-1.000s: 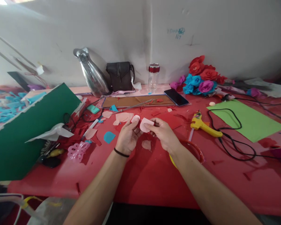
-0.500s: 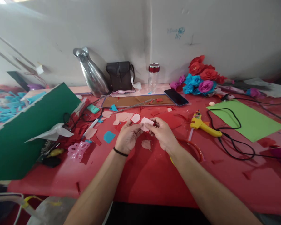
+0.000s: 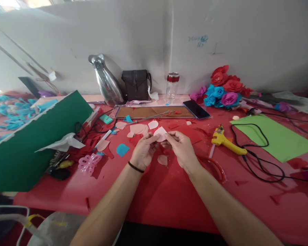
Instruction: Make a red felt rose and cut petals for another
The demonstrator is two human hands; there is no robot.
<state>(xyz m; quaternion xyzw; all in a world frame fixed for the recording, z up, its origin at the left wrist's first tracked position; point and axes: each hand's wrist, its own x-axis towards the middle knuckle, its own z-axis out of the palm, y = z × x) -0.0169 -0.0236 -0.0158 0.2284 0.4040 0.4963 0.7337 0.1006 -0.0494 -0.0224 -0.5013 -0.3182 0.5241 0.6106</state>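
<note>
Between my two hands, above the red table, is a pale pink paper petal [image 3: 160,133]. My left hand [image 3: 145,150] pinches its left edge with thumb and fingers. The right edge is pinched by my right hand [image 3: 179,146]. Just behind lies another pale pink petal [image 3: 153,124], and left of it a salmon-pink piece [image 3: 139,129]. Below my hands a dusky pink petal [image 3: 162,159] rests flat on the table. A blue petal [image 3: 123,149] lies left of my left hand.
A yellow glue gun [image 3: 227,142] with a black cord lies right, beside a green sheet [image 3: 279,136]. Paper flowers [image 3: 228,87], a phone [image 3: 195,109], a glass jar [image 3: 172,89], a dark bag [image 3: 136,85] and a steel jug [image 3: 107,83] line the back. A green board [image 3: 41,147] stands left.
The pink petal has been turned in my fingers, its straight right-hand corner now showing as a point at the top. The whole view has shifted slightly; both hands keep their pinch.
</note>
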